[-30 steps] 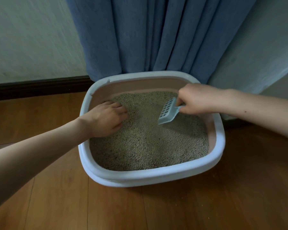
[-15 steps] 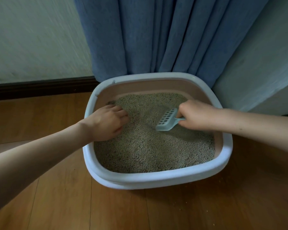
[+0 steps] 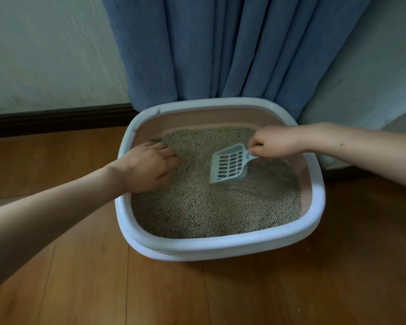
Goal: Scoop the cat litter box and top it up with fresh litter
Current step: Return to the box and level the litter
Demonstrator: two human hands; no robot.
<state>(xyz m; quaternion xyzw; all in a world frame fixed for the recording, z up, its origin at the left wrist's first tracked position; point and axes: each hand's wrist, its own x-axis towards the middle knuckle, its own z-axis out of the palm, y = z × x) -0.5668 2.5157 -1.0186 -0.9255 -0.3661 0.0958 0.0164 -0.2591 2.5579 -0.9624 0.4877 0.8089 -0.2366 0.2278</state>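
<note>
a room in a home. a cat litter box (image 3: pixel 220 245) full of litter sits on a wooden plank floor (image 3: pixel 291 289). directly behind the box hang blue curtains (image 3: pixel 220 48), reaching the floor. behind and to the box's left run a pale wall (image 3: pixel 45 48) and dark skirting board (image 3: pixel 56 118).

Left hand (image 3: pixel 148 166) curled knuckles-up, grip perhaps empty; right hand (image 3: pixel 271 141) pinching, both forearms extended.
</note>
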